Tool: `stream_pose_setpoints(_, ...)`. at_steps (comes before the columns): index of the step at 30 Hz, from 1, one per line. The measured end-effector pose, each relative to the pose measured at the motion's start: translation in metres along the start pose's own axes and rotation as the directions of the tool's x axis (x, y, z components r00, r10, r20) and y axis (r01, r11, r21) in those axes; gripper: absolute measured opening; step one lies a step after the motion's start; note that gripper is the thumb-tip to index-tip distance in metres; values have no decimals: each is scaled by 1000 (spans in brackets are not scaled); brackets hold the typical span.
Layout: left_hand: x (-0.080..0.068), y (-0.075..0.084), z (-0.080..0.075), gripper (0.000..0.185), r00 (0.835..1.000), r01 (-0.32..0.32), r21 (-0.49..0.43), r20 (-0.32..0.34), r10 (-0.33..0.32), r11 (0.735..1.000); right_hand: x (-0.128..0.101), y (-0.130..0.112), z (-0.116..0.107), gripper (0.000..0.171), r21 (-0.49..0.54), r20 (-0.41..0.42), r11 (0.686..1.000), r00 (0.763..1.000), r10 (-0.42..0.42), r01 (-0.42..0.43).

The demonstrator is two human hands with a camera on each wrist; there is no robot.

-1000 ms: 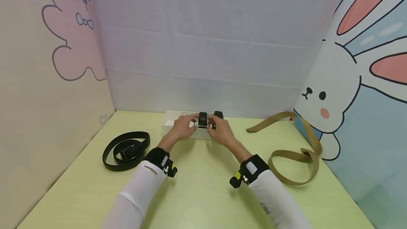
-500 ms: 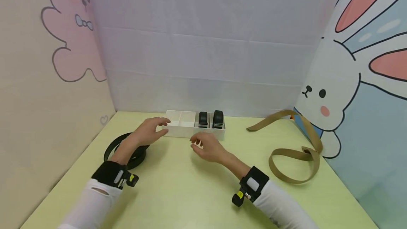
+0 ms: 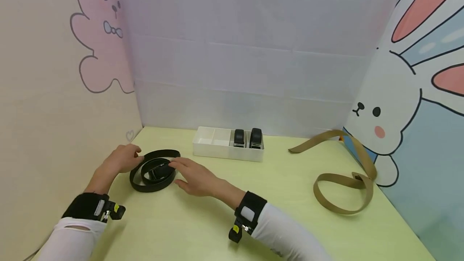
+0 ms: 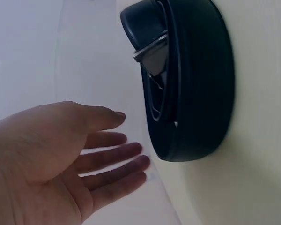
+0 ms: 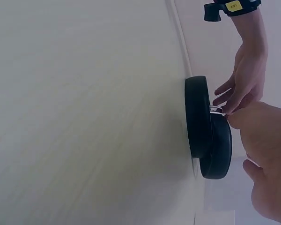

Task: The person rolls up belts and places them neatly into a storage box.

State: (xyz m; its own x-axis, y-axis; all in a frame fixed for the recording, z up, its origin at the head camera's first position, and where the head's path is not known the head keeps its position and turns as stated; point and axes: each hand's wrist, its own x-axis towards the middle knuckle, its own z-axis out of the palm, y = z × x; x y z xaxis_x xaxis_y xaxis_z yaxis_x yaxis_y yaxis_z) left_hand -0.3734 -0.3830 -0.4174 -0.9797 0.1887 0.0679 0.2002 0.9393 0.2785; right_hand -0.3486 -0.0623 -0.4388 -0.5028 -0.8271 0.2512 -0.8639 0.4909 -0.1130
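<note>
You have a light green table (image 3: 217,220) in front of you, with cartoon rabbit walls on both sides. On its right side lies one long tan belt (image 3: 344,180), loose and looping. On the left side lies one black belt (image 3: 154,170), rolled into a loose coil and flat on the table. At the back stands one white tray (image 3: 224,152) with four slots. Two slots on the right each hold a small rolled black belt (image 3: 239,138), so you can count two there. The two slots on the left show only white.

Your left hand (image 3: 121,159) is at the left edge of the coil. Its fingers (image 4: 117,154) are straight and spread, and they hold nothing. The head view looks as if they touch the coil, but the left wrist view shows a small gap. Your right hand (image 3: 193,176) lies on the right side of the coil with relaxed fingers. The right wrist view shows a fingertip right at the shiny buckle (image 5: 216,110) inside the coil. The left wrist view shows that buckle (image 4: 152,54) too. The head view shows it only as a dark lump.

A yellow tag (image 5: 233,5) sits on your left wristband, but its writing is too small to read.
</note>
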Motion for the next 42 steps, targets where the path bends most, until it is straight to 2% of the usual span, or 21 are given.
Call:
stream_pose_setpoints(3,13,-32,19,37,996,59,-10,71,-59,998,13,-9,5,61,-115,32,992,999,-42,45)
stream_pose_setpoints(6,26,-66,40,37,989,98,-32,118,-93,995,21,-14,11,57,-232,41,968,995,-86,93)
stream_pose_setpoints(9,34,-88,57,34,980,131,-58,156,-121,990,26,-15,16,48,-293,9,951,995,-100,99)
stream_pose_setpoints(11,37,-96,66,30,982,117,-72,160,-104,991,26,-14,18,43,-317,-24,946,996,-86,74)
stream_pose_setpoints(14,36,-93,73,28,990,63,-71,133,-53,996,26,-11,21,41,-352,-53,935,997,-57,35)
stream_pose_setpoints(18,24,-66,67,29,998,-39,-28,55,40,999,23,-6,21,41,-396,-52,918,998,-43,20)
stream_pose_setpoints(20,15,-45,57,28,997,-65,-35,38,66,997,21,-2,21,40,-416,-59,909,997,-55,25)
stream_pose_setpoints(23,1,-6,42,24,997,-67,-84,44,71,994,15,4,17,37,-430,-79,902,994,-78,36)
stream_pose_setpoints(26,-6,29,35,22,996,-56,-109,64,63,992,2,9,9,32,-405,-87,913,993,-84,42)
stream_pose_setpoints(29,-4,56,41,21,993,-88,-109,74,97,990,-18,14,-2,30,-307,-58,951,997,-48,28)
stream_pose_setpoints(33,5,90,54,24,978,-186,-109,70,194,976,-50,22,-18,29,-80,5,996,999,42,-42)
stream_pose_setpoints(36,11,116,63,27,961,-258,-117,65,267,959,-74,28,-27,29,63,46,993,994,101,-104)
stream_pose_setpoints(42,26,158,81,29,917,-388,-129,47,396,913,-116,41,-40,23,203,70,964,984,162,-173)
